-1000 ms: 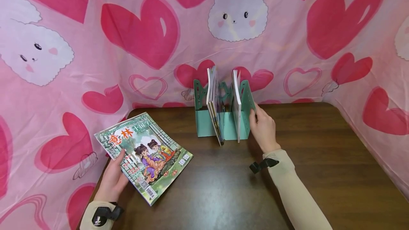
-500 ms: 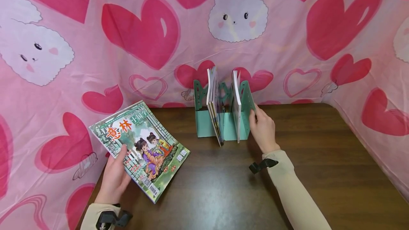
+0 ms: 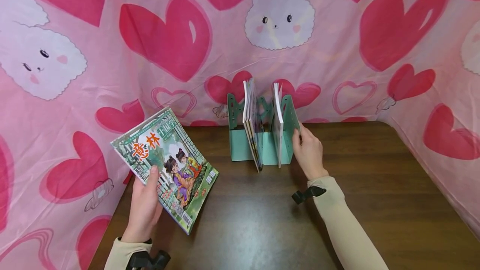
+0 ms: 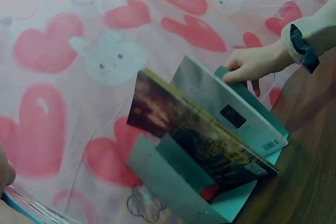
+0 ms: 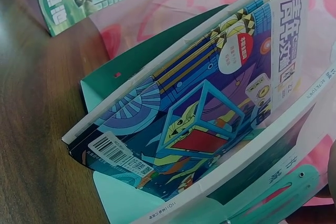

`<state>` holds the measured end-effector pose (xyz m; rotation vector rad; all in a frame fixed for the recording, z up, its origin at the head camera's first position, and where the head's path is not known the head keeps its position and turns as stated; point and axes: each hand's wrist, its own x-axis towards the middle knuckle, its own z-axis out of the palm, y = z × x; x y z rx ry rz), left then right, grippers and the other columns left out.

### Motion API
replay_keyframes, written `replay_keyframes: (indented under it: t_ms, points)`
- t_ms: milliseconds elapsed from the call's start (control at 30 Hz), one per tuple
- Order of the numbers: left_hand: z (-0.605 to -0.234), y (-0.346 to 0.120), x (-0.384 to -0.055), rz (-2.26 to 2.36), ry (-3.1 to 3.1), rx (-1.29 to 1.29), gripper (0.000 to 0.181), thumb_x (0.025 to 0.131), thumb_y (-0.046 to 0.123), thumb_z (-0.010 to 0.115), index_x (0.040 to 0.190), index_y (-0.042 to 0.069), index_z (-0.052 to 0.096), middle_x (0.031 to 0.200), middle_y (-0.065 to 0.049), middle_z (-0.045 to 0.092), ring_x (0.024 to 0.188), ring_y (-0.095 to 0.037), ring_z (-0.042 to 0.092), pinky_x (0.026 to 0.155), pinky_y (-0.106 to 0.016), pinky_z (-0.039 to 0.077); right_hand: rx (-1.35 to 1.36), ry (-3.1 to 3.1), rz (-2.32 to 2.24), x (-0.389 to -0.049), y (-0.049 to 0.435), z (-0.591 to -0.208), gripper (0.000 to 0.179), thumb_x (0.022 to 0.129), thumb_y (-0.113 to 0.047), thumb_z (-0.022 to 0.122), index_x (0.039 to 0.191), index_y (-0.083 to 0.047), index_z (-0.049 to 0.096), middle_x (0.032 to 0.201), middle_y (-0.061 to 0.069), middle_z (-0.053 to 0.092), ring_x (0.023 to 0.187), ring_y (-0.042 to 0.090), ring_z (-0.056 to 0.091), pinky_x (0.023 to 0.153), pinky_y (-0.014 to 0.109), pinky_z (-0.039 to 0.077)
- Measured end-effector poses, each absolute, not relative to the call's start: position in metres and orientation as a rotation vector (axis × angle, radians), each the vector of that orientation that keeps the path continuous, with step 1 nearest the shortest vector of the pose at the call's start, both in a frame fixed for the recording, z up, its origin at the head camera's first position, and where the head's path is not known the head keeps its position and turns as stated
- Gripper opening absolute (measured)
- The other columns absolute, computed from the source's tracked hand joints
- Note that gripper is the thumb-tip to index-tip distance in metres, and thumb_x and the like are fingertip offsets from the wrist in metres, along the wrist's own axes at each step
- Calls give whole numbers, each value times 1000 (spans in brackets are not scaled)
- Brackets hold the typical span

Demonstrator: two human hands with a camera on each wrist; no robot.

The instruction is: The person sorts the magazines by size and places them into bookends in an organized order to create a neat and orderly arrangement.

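Observation:
My left hand grips a magazine by its left edge, thumb across the cover and the other fingers behind. The magazine is tilted, its cover of two cartoon children facing me. At the back of the table, my right hand pinches the right side panel of a green bookend rack, thumb in front. Upright in the rack lean two groups of reading matter: several magazines in the middle-left, blue-purple on one face in the right wrist view, and a white-edged book beside the right panel.
The dark wooden table spreads in front of the rack. A pink cloth with hearts and rabbits hangs behind it and along both sides. In the left wrist view, the rack's left panel stands apart from the leaning magazines.
My left hand has lifted the magazine and shifted it a little to the right, tipping it more upright. My right hand and the rack have stayed in place.

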<state>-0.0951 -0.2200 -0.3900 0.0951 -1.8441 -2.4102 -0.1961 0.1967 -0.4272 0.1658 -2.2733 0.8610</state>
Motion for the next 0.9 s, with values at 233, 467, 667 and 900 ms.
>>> replay_keyframes:
  t_ms: [233, 467, 667, 900]
  points:
    - [-379, -202, -89, -2302, -1923, 10, 54, 113, 32, 41, 163, 20, 26, 157, -8, 43, 138, -21, 47, 102, -24, 50, 149, -2292, 867, -196, 197, -427, 38, 105, -12, 56, 141, 1, 62, 124, 26, 70, 97, 45, 73, 86, 63, 56]
    - [-374, -184, -85, -2266, -1927, -62, 52, 113, 28, 39, 162, 16, 28, 158, -10, 44, 140, -23, 48, 105, -25, 49, 147, -2299, 875, -196, 197, -427, 39, 106, -13, 55, 141, 1, 62, 126, 26, 70, 100, 45, 72, 87, 63, 56]
    - [-372, -170, -81, -2262, -1939, -90, 50, 113, 25, 40, 161, 12, 31, 155, -11, 49, 137, -22, 52, 104, -27, 50, 153, -2293, 873, -196, 196, -427, 39, 106, -13, 56, 141, 1, 62, 124, 26, 70, 90, 43, 73, 81, 62, 58]
    - [-367, -157, -74, -2218, -2051, -94, 50, 113, 30, 41, 160, 15, 33, 155, -9, 50, 138, -26, 51, 102, -24, 51, 153, -2288, 872, -195, 196, -426, 38, 106, -13, 56, 141, 1, 62, 122, 26, 71, 82, 42, 72, 75, 60, 59]
